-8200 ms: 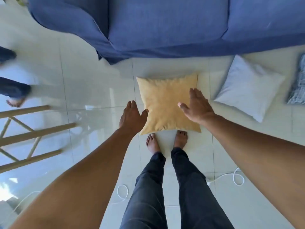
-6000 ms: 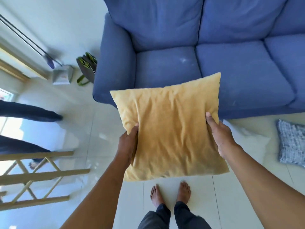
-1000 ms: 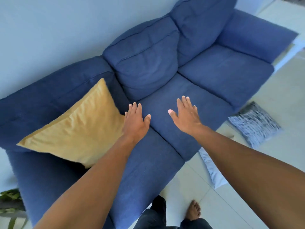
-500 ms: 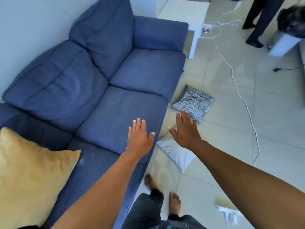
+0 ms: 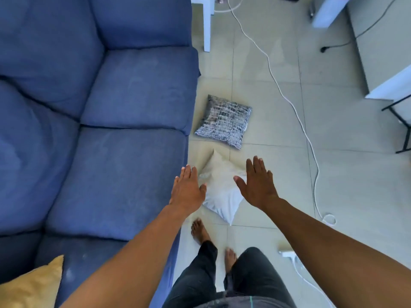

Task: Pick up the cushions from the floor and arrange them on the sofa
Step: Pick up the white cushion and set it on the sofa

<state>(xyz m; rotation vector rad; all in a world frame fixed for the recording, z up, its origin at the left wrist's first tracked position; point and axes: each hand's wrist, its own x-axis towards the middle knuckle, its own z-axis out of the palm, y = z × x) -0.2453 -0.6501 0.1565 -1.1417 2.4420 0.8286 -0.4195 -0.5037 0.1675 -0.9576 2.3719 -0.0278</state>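
Note:
A white cushion (image 5: pixel 219 192) lies on the tiled floor beside the blue sofa (image 5: pixel 100 130), just ahead of my bare feet. My left hand (image 5: pixel 188 191) and my right hand (image 5: pixel 258 183) hover over its two sides, both flat and empty with fingers spread. Farther along the floor lies a grey patterned cushion (image 5: pixel 224 121), close to the sofa's front edge. A yellow cushion (image 5: pixel 31 287) rests on the sofa at the bottom left, only its corner in view.
A white cable (image 5: pixel 289 101) runs across the tiles to the right of the cushions, ending in a loop, and a white power strip (image 5: pixel 288 254) lies near my right foot. White table legs (image 5: pixel 206 23) stand beyond the sofa; furniture edges line the right side.
The yellow cushion went from the floor to the sofa's left end. Since then I have turned right, and both open hands moved from above the seat to over the white cushion.

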